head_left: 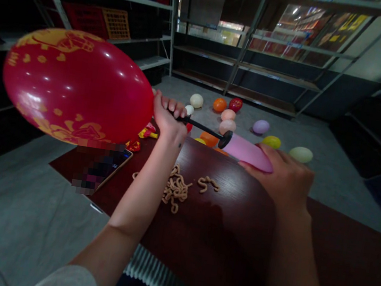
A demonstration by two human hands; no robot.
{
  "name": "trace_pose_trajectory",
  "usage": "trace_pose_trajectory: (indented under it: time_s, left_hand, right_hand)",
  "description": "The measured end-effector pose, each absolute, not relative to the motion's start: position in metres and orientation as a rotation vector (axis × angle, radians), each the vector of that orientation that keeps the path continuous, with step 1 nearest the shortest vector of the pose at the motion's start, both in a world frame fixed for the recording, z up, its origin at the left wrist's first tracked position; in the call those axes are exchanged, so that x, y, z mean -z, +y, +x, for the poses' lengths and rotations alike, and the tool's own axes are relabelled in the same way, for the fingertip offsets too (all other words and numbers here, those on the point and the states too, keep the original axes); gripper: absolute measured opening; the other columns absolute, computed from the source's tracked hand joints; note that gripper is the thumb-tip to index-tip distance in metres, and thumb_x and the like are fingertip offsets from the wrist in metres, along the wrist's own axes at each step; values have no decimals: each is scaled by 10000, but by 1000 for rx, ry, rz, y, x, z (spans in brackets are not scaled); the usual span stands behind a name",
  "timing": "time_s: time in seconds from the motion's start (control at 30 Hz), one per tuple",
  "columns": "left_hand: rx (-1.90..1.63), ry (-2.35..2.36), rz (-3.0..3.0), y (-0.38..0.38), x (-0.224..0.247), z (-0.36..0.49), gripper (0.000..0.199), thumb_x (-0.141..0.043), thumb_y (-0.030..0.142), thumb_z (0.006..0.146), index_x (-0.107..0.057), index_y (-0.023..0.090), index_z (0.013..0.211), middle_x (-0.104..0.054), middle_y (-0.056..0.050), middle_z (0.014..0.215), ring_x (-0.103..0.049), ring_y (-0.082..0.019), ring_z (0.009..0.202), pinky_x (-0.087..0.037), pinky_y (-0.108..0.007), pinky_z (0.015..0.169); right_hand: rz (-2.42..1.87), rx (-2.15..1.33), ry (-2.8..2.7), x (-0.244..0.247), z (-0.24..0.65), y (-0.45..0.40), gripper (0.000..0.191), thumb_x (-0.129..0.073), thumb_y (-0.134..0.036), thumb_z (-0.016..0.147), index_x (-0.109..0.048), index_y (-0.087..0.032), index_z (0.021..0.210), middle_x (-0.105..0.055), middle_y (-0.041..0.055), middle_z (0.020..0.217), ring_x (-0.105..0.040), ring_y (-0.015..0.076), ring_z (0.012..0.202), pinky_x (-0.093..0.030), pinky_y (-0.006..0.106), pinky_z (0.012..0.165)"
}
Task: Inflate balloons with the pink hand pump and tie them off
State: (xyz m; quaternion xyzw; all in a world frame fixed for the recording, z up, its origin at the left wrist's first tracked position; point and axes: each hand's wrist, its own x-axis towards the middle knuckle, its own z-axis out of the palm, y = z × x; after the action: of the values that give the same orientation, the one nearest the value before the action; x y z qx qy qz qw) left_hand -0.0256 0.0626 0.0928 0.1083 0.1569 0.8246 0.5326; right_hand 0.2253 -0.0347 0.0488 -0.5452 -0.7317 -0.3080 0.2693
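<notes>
A large red balloon (80, 88) with yellow printed flowers and hearts, full of air, stretches left from my left hand (169, 116). That hand is closed around the balloon's neck, where it meets the black end of a hand pump. My right hand (284, 176) grips the pink barrel of the balloon pump (248, 150). Between my hands the pump's black rod (205, 130) shows, pulled out of the barrel. The nozzle is hidden by my left fingers. Below, tan curly strips (177, 189) lie in a pile on the dark brown table (234, 235).
A phone (104, 168) lies at the table's left end, near uninflated balloons (148, 132). Beyond the table, several inflated balloons, among them a purple one (260, 127), rest on the grey floor. Metal shelves (203, 55) stand behind, with plastic crates (117, 24) at the left.
</notes>
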Motion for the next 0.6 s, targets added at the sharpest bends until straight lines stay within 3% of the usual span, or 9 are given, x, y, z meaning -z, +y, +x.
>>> trace_pose_trajectory:
  time_s: [0.37, 0.6]
  left_hand:
    - [-1786, 356, 353, 35, -85, 30, 498, -491, 408, 956, -233, 197, 586, -230, 80, 446, -226, -51, 326, -218, -215, 372]
    - [-1699, 333, 282, 47, -87, 13, 415, -384, 251, 970, -199, 200, 602, -215, 82, 442, -214, -49, 310, -183, -220, 376]
  right_hand:
    - [-1482, 746, -1972, -52, 199, -37, 539, -557, -655, 832, -695, -189, 1065, -721, 85, 824, -627, 210, 697, -343, 306, 608]
    - [-1429, 795, -1970, -43, 197, -30, 578, -563, -688, 817, -677, -208, 1118, -725, 63, 821, -628, 199, 675, -341, 307, 612]
